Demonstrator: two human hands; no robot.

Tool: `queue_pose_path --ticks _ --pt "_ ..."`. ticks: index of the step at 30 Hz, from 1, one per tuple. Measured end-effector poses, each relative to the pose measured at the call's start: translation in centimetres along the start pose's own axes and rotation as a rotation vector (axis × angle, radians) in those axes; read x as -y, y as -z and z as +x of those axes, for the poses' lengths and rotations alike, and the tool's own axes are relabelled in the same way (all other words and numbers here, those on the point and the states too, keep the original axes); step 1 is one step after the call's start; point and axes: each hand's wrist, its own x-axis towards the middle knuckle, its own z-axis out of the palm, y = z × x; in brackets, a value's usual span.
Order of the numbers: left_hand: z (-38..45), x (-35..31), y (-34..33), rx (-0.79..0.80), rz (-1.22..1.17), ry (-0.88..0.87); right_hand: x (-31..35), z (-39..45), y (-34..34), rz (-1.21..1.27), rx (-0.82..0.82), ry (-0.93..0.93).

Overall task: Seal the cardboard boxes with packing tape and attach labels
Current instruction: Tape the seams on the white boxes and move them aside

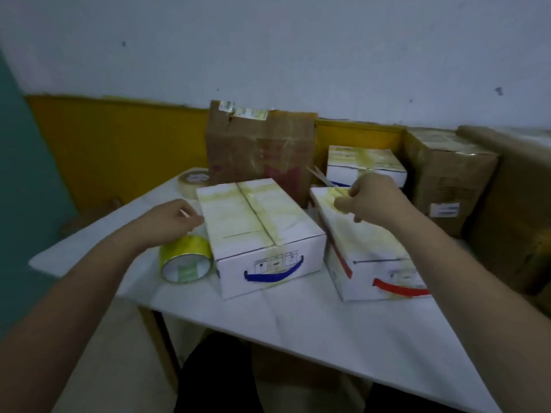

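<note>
Two taped boxes on table (328, 332).
Left hand (170, 222) curled beside blue box (259, 234); its hold cannot be told. Right hand (372, 198) pinches tape on red box (369, 248).

Dim, flat indoor light w/ a cool bluish cast and no clear source — shadows soft, only under the table (343, 332) edge — whole frame soft and slightly smeared, print on the boxes unreadable, wide-angle bend at edges stretching both forearms, no glare.
</note>
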Motion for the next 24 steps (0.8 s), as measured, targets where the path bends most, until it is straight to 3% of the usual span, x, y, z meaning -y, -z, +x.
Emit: queue_pose_path --ticks 4,6,10,14,19,24 --pt "-0.8 1.7 0.5 0.238 -0.087 0.049 12.6 -1.1 -7.1 0.700 0.300 0.116" --pt "-0.6 2.2 0.7 0.339 -0.224 -0.002 16.6 -1.1 -11.2 0.860 0.360 0.093" --pt "0.2 2.8 0.6 0.505 -0.353 0.018 18.3 0.3 -14.7 0.890 0.294 0.083" --pt "0.0 3.3 0.8 0.729 -0.158 0.006 17.7 1.0 -15.3 1.096 0.345 0.018" --pt "0.3 3.3 1.0 0.698 -0.086 -0.113 18.4 0.7 -14.6 0.981 0.372 -0.014" --pt "-0.8 5.0 1.2 0.725 -0.343 -0.136 17.4 -1.2 -11.6 1.115 0.550 -0.097"
